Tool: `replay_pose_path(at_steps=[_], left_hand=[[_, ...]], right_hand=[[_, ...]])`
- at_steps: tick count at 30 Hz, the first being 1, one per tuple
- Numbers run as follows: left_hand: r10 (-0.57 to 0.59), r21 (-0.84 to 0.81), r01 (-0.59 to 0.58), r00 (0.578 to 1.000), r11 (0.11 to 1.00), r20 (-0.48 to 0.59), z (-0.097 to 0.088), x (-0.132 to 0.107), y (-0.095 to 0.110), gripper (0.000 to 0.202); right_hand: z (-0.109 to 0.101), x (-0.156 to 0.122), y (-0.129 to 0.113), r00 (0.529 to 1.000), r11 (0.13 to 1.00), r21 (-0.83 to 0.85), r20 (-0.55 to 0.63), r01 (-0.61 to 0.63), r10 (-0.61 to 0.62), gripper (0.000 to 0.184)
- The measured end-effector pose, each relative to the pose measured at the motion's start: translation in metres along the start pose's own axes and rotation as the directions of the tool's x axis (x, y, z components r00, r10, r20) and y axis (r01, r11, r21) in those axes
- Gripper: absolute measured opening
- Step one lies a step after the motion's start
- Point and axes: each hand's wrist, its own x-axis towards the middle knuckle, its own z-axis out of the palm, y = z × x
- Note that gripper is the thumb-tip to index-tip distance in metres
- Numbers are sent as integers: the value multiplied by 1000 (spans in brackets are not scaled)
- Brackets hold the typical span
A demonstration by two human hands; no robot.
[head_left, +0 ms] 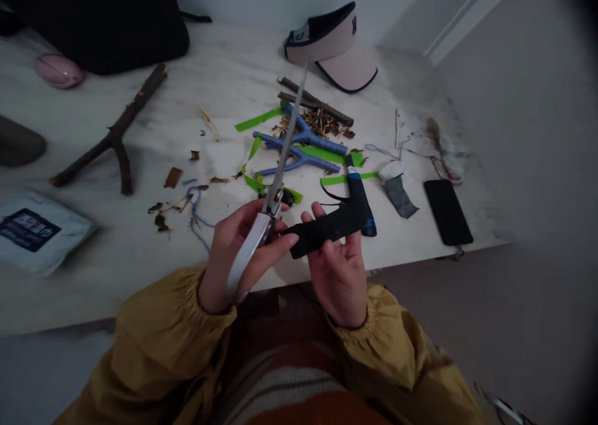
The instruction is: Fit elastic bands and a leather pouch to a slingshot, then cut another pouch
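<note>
My left hand is closed around scissors with a pale handle, their long blades together and pointing up and away. Its thumb rests on the left end of a flat black strip. My right hand holds that strip from below, between thumb and fingers. Just beyond the strip lies a black-and-blue handled tool, partly covered by it. Further off are forked sticks wrapped in blue, lying among green strips and bark scraps.
A bare forked branch lies at left, above a white packet. A pink mouse and a pink visor sit at the back. At right are a grey fabric piece and a black phone near the table edge.
</note>
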Motion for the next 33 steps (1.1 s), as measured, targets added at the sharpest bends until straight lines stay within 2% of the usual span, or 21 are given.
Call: replay_pose_path(at_steps=[2, 5, 8, 11, 15, 19, 23, 27, 33], left_hand=[[44, 63, -44, 999, 997, -2, 2, -2, 2, 39], [120, 158, -118, 993, 980, -6, 5, -4, 4, 40], [148, 213, -159, 987, 964, 67, 2, -5, 6, 42], [163, 300, -217, 967, 929, 196, -10, -6, 6, 44], [137, 507, -277, 946, 816, 295, -37, -11, 4, 54], [90, 661, -332, 924, 673, 372, -58, -16, 4, 61], [39, 762, -374, 907, 529, 418, -69, -16, 1, 62], [60, 762, -457, 872, 458, 486, -75, -16, -4, 69], [101, 760, -517, 846, 394, 524, -72, -18, 0, 72]], right_hand=[[-1, 0, 2, 999, 997, -56, -16, 44, -45, 54], [-2, 1, 2, 984, 972, -201, -102, 123, -145, 60], [-3, 3, -1, 969, 950, -285, -168, 127, -180, 61], [-7, 5, -6, 952, 934, -329, -215, 139, -217, 59], [-16, 7, -12, 914, 893, -400, -247, 207, -322, 57], [-21, 7, -15, 898, 872, -431, -246, 234, -363, 54], [-22, 6, -16, 880, 840, -460, -220, 288, -421, 46], [-23, 4, -17, 869, 819, -469, -187, 330, -458, 42], [-24, 1, -19, 875, 815, -463, -148, 350, -460, 52]])
